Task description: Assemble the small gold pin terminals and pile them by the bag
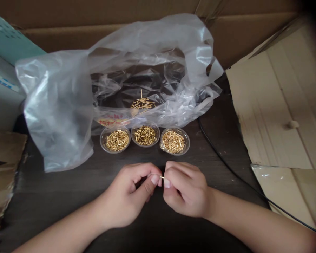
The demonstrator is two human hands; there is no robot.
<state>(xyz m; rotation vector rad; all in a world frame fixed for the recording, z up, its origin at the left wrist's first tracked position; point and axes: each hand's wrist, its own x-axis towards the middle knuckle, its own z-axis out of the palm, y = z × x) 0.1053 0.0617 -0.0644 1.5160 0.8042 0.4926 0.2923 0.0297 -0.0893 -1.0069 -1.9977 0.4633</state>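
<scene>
Between my two hands, at the fingertips, is a small gold metal pin [161,177]. My left hand [137,193] pinches one end of it between thumb and forefinger. My right hand [184,188] has its fingers curled in and pinches the other end; most of the pin is hidden by the fingers. Just beyond my hands stand three clear round cups in a row, the left cup [102,146], the middle cup [145,144] and the right cup [187,147], each holding many small gold metal pieces.
A clear plastic bag [60,105] lies open behind the cups, with a pile of longer gold pins [143,104] in it. A black cable [226,168] runs along the right. Cardboard [279,98] borders the dark table [100,182] on the right, and more stands behind.
</scene>
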